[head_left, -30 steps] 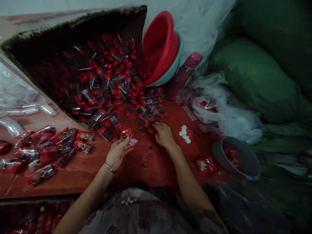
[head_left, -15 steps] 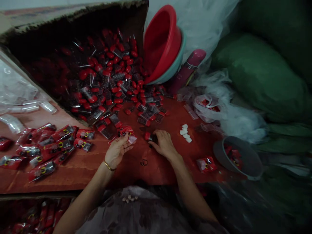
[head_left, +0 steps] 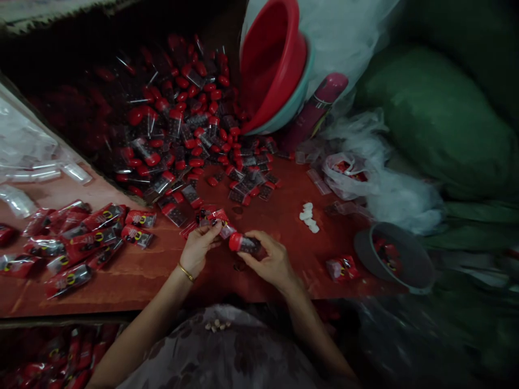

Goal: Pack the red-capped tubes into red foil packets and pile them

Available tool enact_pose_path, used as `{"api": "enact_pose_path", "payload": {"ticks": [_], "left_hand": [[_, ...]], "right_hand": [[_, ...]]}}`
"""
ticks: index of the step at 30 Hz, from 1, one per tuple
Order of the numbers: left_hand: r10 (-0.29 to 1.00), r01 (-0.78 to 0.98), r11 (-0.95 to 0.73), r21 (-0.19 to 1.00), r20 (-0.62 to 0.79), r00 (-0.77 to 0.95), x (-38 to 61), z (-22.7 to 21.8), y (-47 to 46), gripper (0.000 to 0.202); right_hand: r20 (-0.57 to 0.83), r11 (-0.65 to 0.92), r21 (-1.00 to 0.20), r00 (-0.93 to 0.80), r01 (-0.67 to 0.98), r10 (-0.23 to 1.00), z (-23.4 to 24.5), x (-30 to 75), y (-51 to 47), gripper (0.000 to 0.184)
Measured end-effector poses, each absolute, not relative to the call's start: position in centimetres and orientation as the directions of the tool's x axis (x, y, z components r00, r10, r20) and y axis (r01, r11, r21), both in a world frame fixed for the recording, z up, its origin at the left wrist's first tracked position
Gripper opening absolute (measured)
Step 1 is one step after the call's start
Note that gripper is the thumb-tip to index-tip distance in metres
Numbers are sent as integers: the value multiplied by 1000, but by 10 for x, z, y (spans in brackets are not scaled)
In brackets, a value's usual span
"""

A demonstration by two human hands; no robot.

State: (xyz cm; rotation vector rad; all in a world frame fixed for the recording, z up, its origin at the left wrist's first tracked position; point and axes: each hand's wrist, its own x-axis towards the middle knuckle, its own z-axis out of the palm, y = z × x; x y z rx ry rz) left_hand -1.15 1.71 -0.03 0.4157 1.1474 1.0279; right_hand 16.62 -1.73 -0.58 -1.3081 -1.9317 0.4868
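My left hand [head_left: 199, 249] pinches a small red printed plastic wrapper [head_left: 223, 220] near the middle of the table. Just to its right, my right hand [head_left: 271, 258] is closed around a clear container with a red cap [head_left: 236, 241] and dark contents. The capped end points left, toward the wrapper; whether the two touch I cannot tell. More red wrappers [head_left: 205, 214] lie flat behind my left hand. Beyond my hands, loose red-capped containers [head_left: 247, 186] spill from a large pile inside a tipped cardboard box [head_left: 121, 189].
Wrapped red packets [head_left: 91, 237] are heaped at left, beside clear plastic pieces [head_left: 34, 173]. A red basin [head_left: 290, 70] and pink bottle [head_left: 324, 97] stand behind. On the right are white pieces [head_left: 308, 217], a red packet [head_left: 341, 268] and a grey bowl [head_left: 365, 265].
My right hand has lifted the red-capped container from the table and brought it left toward the wrapper. My left hand has shifted slightly right with the wrapper. The view has tilted a little.
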Motion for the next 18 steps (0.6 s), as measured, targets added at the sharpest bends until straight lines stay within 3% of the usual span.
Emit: {"api": "enact_pose_path", "payload": {"ticks": [7,18], "left_hand": [[866,-431,439,788,-499,-31,-6,7,16,43],[916,-390,374,842,-400,15,-2,-3,14,33]], "right_hand": [[370,412,-640,-210,649,905,-5,160,-18,27],[407,389,-663,-127,640,904,-7,151,-16,26]]}}
